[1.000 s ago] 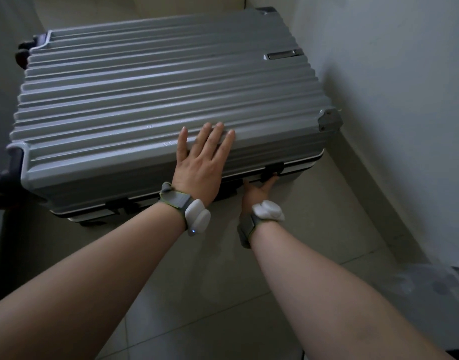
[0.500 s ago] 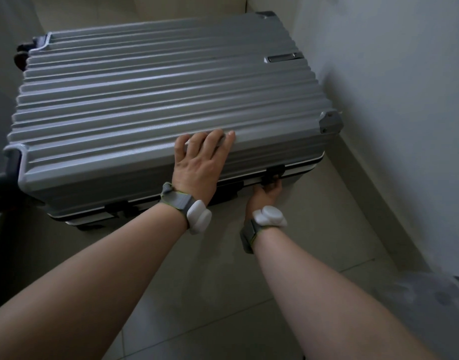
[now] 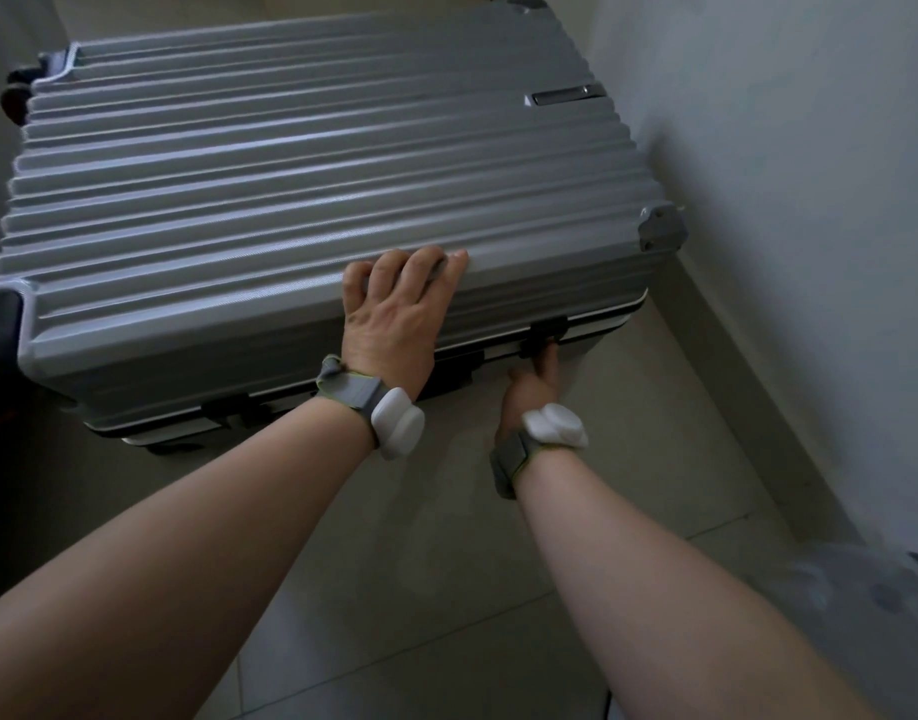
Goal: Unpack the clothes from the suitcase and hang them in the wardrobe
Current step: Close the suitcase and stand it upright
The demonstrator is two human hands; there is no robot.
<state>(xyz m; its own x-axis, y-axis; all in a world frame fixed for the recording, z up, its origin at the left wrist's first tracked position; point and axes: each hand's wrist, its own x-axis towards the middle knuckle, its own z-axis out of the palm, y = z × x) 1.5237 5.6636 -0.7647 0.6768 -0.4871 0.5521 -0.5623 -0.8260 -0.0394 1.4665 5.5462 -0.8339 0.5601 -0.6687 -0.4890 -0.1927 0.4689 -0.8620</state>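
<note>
On the pale tiled floor (image 3: 394, 589), in the head view, lies one grey ribbed suitcase (image 3: 290, 174), flat on its side in a corner, its right end just beside the white wall (image 3: 784, 148). Its lid is down along the front seam, so whatever it holds cannot be seen. Two bare forearms reach to its near edge, each wearing one white wrist device on a grey strap, two in all (image 3: 397, 428) (image 3: 553, 433). The left hand (image 3: 389, 314) sits on the lid's front edge, its fingers bent and hooked onto the ridges of the shell, knuckles raised. The right hand (image 3: 529, 389) is lower, below the seam, with one finger stretched up to touch a dark latch (image 3: 548, 327); its other fingers are hidden under the case, so how tightly it holds cannot be told. Three dark fittings show along that seam, this latch being the rightmost. One grey corner guard (image 3: 662, 233) caps the near right corner, and one small metal badge (image 3: 566, 94) sits on the lid.
</note>
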